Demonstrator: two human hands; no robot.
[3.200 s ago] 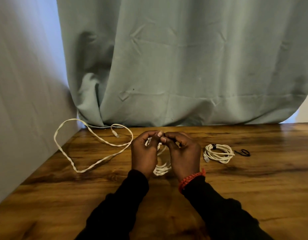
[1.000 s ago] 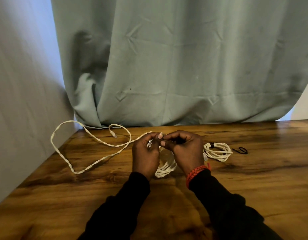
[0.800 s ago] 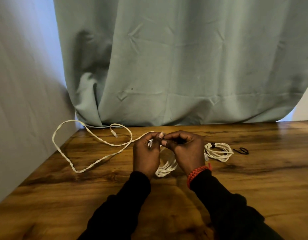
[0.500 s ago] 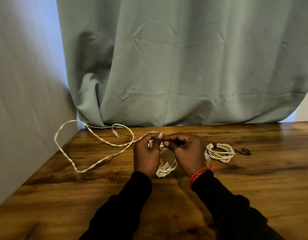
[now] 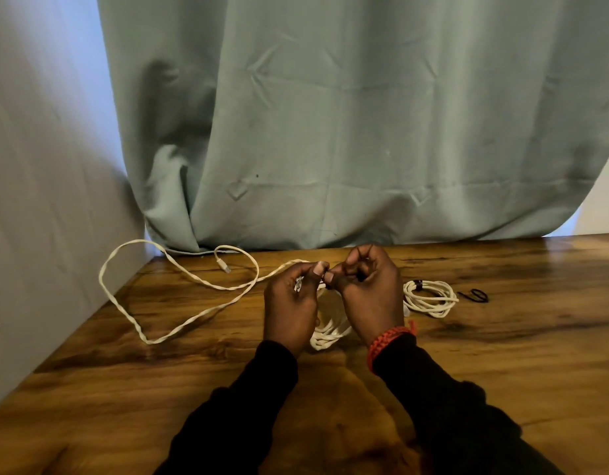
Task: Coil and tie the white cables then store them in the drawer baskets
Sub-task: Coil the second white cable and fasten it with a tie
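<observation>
A white coiled cable (image 5: 325, 334) hangs between my hands above the wooden table (image 5: 502, 354). My left hand (image 5: 289, 303) grips the top of that coil, a metal plug end showing by its fingers. My right hand (image 5: 368, 289) pinches something small and dark at the coil's top, right beside the left thumb; I cannot tell what it is. A loose white cable (image 5: 166, 293) sprawls in a big loop at the left. A second coil (image 5: 430, 296), bound with a dark tie, lies to the right.
A small black tie (image 5: 476, 295) lies on the table right of the bound coil. A green curtain (image 5: 330, 132) hangs along the table's back edge, and a pale wall (image 5: 39, 200) borders the left side. No drawer or basket is in view.
My right hand has lifted a little and its fingers have worked at the top of the coil. The left hand keeps its grip. The loose cable and bound coil lie unchanged.
</observation>
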